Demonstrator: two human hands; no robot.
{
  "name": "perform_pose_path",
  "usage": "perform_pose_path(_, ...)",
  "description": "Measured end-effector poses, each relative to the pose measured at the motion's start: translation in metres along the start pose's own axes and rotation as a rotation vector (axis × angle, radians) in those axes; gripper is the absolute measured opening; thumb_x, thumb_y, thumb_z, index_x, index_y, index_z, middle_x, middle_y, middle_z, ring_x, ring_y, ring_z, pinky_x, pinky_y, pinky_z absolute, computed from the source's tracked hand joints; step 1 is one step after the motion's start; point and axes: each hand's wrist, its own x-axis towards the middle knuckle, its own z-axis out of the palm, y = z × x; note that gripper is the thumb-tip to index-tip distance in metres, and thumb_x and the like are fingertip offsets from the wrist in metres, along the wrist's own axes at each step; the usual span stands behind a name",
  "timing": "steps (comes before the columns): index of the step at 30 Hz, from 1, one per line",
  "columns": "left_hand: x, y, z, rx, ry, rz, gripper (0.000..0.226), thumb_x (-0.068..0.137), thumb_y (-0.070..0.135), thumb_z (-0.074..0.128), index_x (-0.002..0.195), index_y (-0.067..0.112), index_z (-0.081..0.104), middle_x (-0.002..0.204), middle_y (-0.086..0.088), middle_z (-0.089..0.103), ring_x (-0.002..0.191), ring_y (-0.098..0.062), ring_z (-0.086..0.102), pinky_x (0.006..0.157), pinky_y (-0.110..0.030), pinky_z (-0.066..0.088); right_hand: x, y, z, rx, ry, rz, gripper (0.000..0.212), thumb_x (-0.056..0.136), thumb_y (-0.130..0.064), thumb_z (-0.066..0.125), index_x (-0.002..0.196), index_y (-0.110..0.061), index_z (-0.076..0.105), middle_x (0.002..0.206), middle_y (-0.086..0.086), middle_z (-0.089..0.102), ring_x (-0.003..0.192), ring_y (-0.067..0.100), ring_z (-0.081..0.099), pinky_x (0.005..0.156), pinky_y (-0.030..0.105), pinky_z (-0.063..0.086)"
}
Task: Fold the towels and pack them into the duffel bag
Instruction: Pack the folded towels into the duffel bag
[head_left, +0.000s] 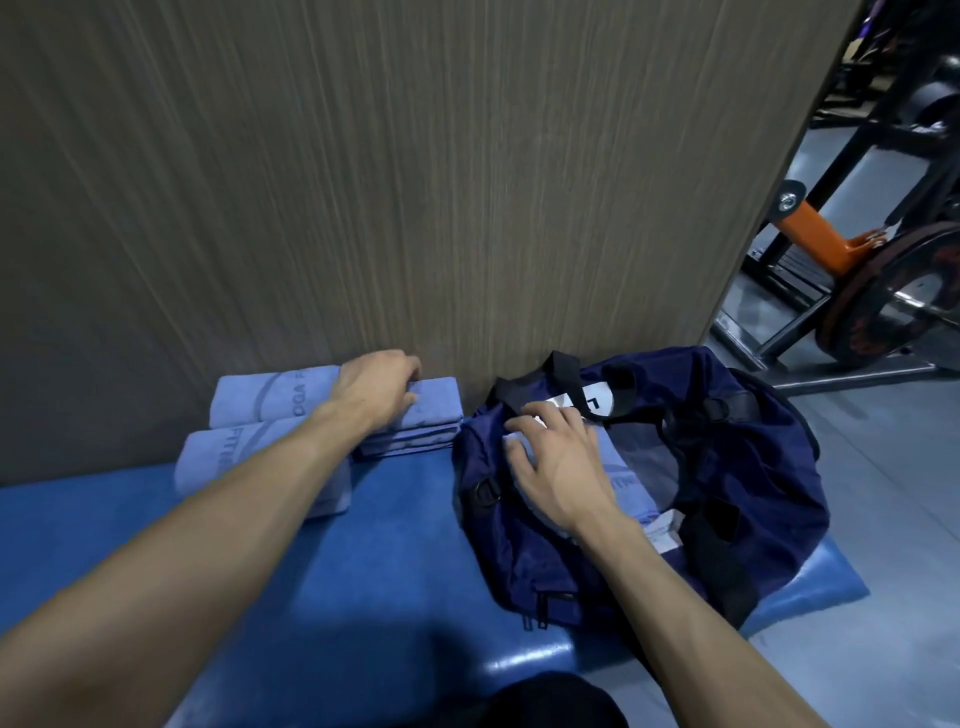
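**Blue towels beside and inside an open bag**

Blue matting (363, 545) is seen under everything, its near edge cut off by the frame and partly covered by a dark shape at the bottom that cannot be identified. Three folded towels are set against a wood-grain wall (363, 182): one at the back (270, 397), one in front (244, 457) largely hidden by the left forearm, and a folded stack (415, 434) just beside the bag (701, 467). Printed lettering on the towels is only partly readable. The left hand (376, 387) is laid on the stack, fingers curled over its far edge; whether the cloth is actually gripped cannot be told, since the fingertips are hidden. The right hand (558, 457) is spread, fingers apart, on a towel (623, 478) lying inside the open navy bag. A white label (597, 402) shows behind the fingertips, its print mostly covered. Gym equipment (857, 270) is seen at the right, blurred and cropped.
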Motion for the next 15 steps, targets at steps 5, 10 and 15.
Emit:
perform_pose_path(5, 0.010, -0.004, 0.002, 0.047, -0.143, 0.062, 0.039, 0.094, 0.040, 0.066, 0.126, 0.021, 0.055, 0.132, -0.006, 0.061, 0.118, -0.032, 0.059, 0.087, -0.040, 0.049, -0.002, -0.004, 0.013, 0.003, -0.039, -0.003, 0.044, 0.095, -0.042, 0.031, 0.116, -0.024, 0.065, 0.134, -0.006, 0.052, 0.122, 0.024, 0.042, 0.094, 0.042, 0.037)
perform_pose_path(10, 0.012, -0.004, 0.011, -0.009, -0.262, 0.087, 0.045, 0.099, 0.035, 0.060, 0.127, 0.006, 0.041, 0.129, -0.018, 0.059, 0.116, -0.036, 0.057, 0.084, -0.040, 0.044, -0.003, 0.002, 0.016, -0.001, -0.021, -0.001, 0.032, 0.099, -0.037, 0.040, 0.116, -0.024, 0.064, 0.131, -0.007, 0.053, 0.120, 0.024, 0.044, 0.092, 0.041, 0.038)
perform_pose_path(15, 0.016, -0.003, 0.006, -0.064, -0.283, 0.100, 0.043, 0.098, 0.034, 0.063, 0.125, 0.007, 0.044, 0.130, -0.013, 0.052, 0.118, -0.033, 0.055, 0.095, -0.040, 0.044, -0.005, 0.004, 0.012, 0.010, -0.009, -0.002, 0.027, 0.101, -0.035, 0.046, 0.119, -0.025, 0.063, 0.132, -0.009, 0.052, 0.120, 0.021, 0.043, 0.094, 0.040, 0.036)
